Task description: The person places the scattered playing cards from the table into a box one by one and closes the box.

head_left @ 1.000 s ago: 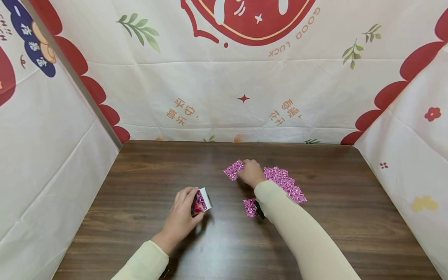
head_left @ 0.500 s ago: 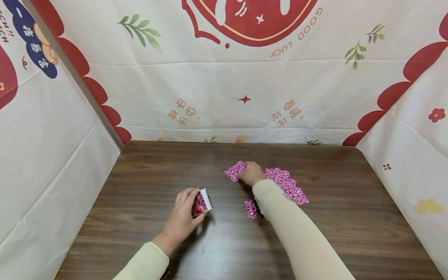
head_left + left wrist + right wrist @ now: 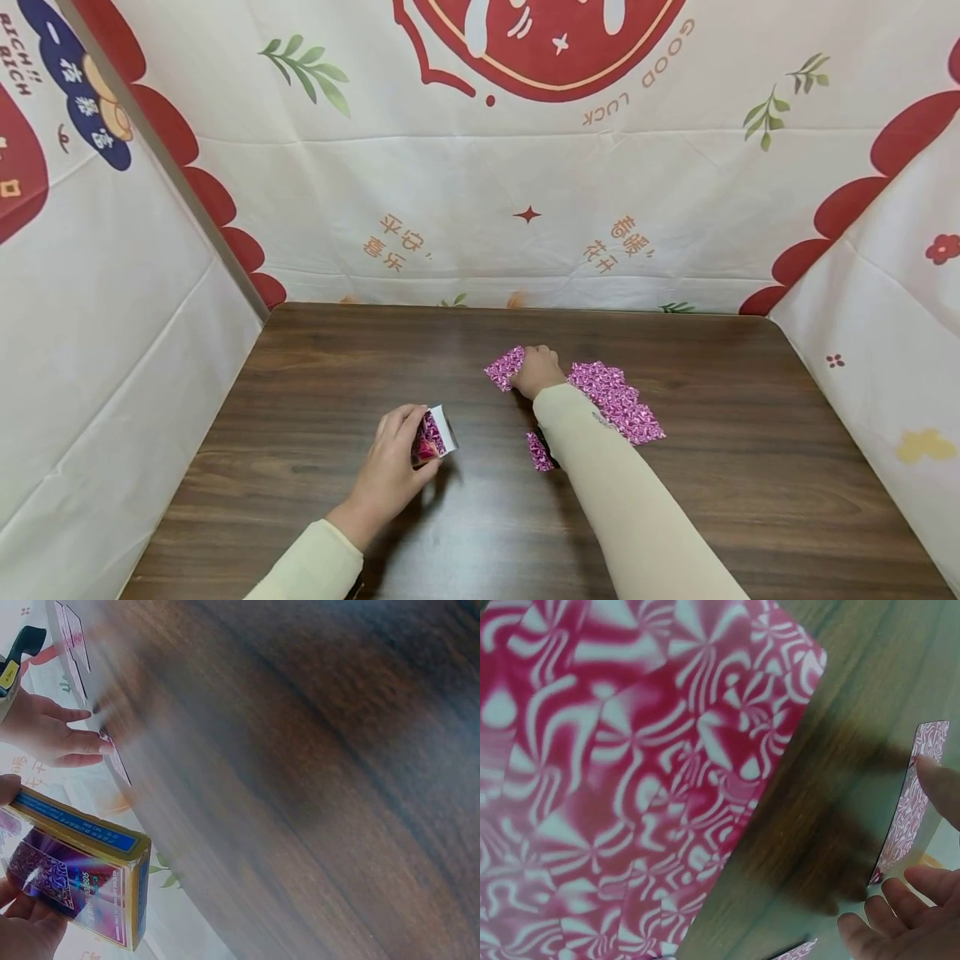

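My left hand (image 3: 393, 446) grips a small card box (image 3: 431, 442), fingers on its far side and thumb on the near side. A white inner flap shows at its right end, and the left wrist view shows shiny purple and gold faces on the box (image 3: 75, 877). At the far middle of the table, my right hand (image 3: 538, 371) holds a pink-patterned card (image 3: 504, 367) with thumb and fingertips at its edges; in the right wrist view this card (image 3: 907, 810) looks slightly bowed. Another pink card (image 3: 537, 452) lies partly hidden under my right wrist.
Several overlapping pink cards (image 3: 626, 408) form a slanting spread to the right of my right hand, partly behind the sleeve. The dark wooden table (image 3: 300, 367) ends at a printed white cloth (image 3: 450, 167) at the back, with cloth on both sides too.
My right forearm has shifted slightly left and covers more of the near card. The right hand stays at the same card, and the left hand keeps the box in place.
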A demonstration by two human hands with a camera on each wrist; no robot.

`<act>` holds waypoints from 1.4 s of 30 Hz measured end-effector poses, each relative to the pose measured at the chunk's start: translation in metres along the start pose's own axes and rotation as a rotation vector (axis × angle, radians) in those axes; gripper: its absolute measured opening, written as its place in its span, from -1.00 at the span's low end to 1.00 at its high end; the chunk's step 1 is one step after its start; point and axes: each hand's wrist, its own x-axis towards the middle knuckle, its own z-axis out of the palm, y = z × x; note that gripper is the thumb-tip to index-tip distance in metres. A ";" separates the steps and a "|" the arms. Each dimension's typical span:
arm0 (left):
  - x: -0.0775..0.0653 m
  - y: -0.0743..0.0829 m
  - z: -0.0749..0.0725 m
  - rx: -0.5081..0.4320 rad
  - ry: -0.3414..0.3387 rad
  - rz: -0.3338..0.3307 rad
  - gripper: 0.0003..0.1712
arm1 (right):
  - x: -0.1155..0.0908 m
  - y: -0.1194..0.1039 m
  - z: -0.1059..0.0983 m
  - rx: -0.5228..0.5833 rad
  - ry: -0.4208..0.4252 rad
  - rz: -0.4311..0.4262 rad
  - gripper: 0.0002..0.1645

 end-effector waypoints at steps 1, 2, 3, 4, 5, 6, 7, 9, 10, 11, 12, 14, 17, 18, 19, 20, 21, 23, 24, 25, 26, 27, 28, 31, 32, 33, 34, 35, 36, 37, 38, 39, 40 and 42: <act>0.000 0.000 0.000 -0.001 0.002 0.001 -0.19 | 0.000 -0.001 0.000 0.002 -0.001 0.005 -0.21; 0.000 0.000 0.000 -0.003 0.003 0.002 -0.18 | 0.000 -0.001 -0.001 0.005 -0.002 0.008 -0.21; 0.000 0.000 0.000 -0.004 0.003 0.002 -0.19 | 0.000 -0.002 -0.001 0.012 -0.004 0.014 -0.20; 0.000 0.000 -0.001 -0.006 0.001 0.000 -0.19 | 0.000 -0.002 -0.001 0.015 -0.002 0.013 -0.19; 0.000 0.001 -0.001 -0.007 -0.002 -0.002 -0.19 | -0.001 -0.003 -0.002 0.022 -0.003 0.015 -0.18; 0.001 0.001 -0.001 -0.009 -0.004 -0.003 -0.19 | -0.001 -0.003 -0.002 0.030 -0.003 0.015 -0.17; 0.001 0.001 -0.001 -0.009 -0.008 -0.006 -0.20 | -0.001 -0.003 -0.002 0.035 -0.004 0.018 -0.16; 0.001 0.001 -0.002 -0.007 -0.018 -0.014 -0.20 | -0.001 -0.003 -0.003 0.044 -0.007 0.020 -0.17; 0.001 0.001 -0.002 -0.007 -0.023 -0.018 -0.21 | -0.001 -0.003 -0.003 0.046 -0.007 0.019 -0.18; 0.000 0.001 -0.002 -0.008 -0.027 -0.022 -0.21 | -0.001 -0.003 -0.003 0.051 -0.010 0.021 -0.19; 0.000 0.001 -0.002 -0.008 -0.030 -0.025 -0.21 | 0.000 -0.002 -0.003 0.050 -0.010 0.022 -0.21; 0.000 0.002 -0.002 -0.012 -0.028 -0.025 -0.20 | 0.001 -0.001 -0.002 0.047 -0.017 0.029 -0.27; 0.000 0.001 -0.001 -0.016 -0.017 -0.018 -0.19 | 0.003 0.000 -0.001 0.046 -0.021 0.046 -0.38; 0.000 0.001 -0.001 -0.017 -0.013 -0.015 -0.19 | 0.004 0.000 0.000 0.044 -0.023 0.053 -0.41; 0.000 0.001 -0.001 -0.017 -0.010 -0.012 -0.19 | 0.005 0.001 0.000 0.045 -0.027 0.057 -0.44; 0.000 0.001 -0.001 -0.016 -0.011 -0.012 -0.18 | 0.005 0.001 0.001 0.045 -0.029 0.062 -0.46; 0.000 0.001 -0.001 -0.015 -0.013 -0.013 -0.18 | 0.006 0.001 0.001 0.046 -0.032 0.065 -0.48; 0.000 0.001 -0.001 -0.011 -0.020 -0.018 -0.18 | 0.006 0.002 0.002 0.041 -0.039 0.066 -0.49; 0.000 0.001 -0.001 -0.012 -0.023 -0.020 -0.18 | 0.007 0.002 0.002 0.041 -0.044 0.069 -0.49; 0.000 0.001 -0.001 -0.010 -0.026 -0.023 -0.18 | 0.006 0.002 0.002 0.044 -0.049 0.073 -0.49; 0.000 0.001 -0.001 -0.010 -0.028 -0.025 -0.19 | 0.006 0.002 0.002 0.043 -0.052 0.077 -0.48; 0.000 0.001 0.000 -0.010 -0.027 -0.025 -0.19 | 0.006 0.002 0.001 0.045 -0.055 0.079 -0.47; 0.000 0.002 -0.001 -0.011 -0.026 -0.024 -0.19 | 0.005 0.002 0.000 0.046 -0.057 0.082 -0.45; -0.001 0.001 -0.001 -0.012 -0.017 -0.019 -0.20 | 0.002 0.000 -0.002 0.052 -0.055 0.092 -0.37; -0.001 0.001 -0.001 -0.013 -0.013 -0.017 -0.20 | 0.001 0.000 -0.003 0.051 -0.049 0.091 -0.35; -0.001 0.001 -0.001 -0.015 -0.011 -0.015 -0.20 | 0.000 0.000 -0.004 0.056 -0.043 0.090 -0.33; -0.001 0.002 -0.001 -0.016 -0.009 -0.015 -0.20 | 0.000 0.000 -0.005 0.060 -0.037 0.090 -0.32; -0.001 0.001 -0.002 -0.017 -0.007 -0.015 -0.19 | -0.001 0.000 -0.005 0.067 -0.029 0.088 -0.31; -0.001 0.002 -0.002 -0.019 -0.007 -0.015 -0.19 | -0.001 0.000 -0.005 0.075 -0.018 0.085 -0.31; -0.001 0.002 -0.002 -0.021 -0.006 -0.015 -0.19 | -0.002 0.000 -0.005 0.078 -0.009 0.080 -0.32; -0.001 0.002 -0.003 -0.023 -0.006 -0.015 -0.19 | -0.002 0.001 -0.005 0.083 -0.001 0.076 -0.33; -0.001 0.002 -0.003 -0.025 -0.007 -0.015 -0.19 | -0.003 0.001 -0.005 0.088 0.008 0.069 -0.34; -0.001 0.002 -0.004 -0.024 -0.007 -0.015 -0.20 | -0.003 0.001 -0.005 0.090 0.017 0.066 -0.36; -0.001 0.002 -0.005 -0.022 -0.006 -0.015 -0.20 | -0.004 0.002 -0.006 0.088 0.033 0.054 -0.40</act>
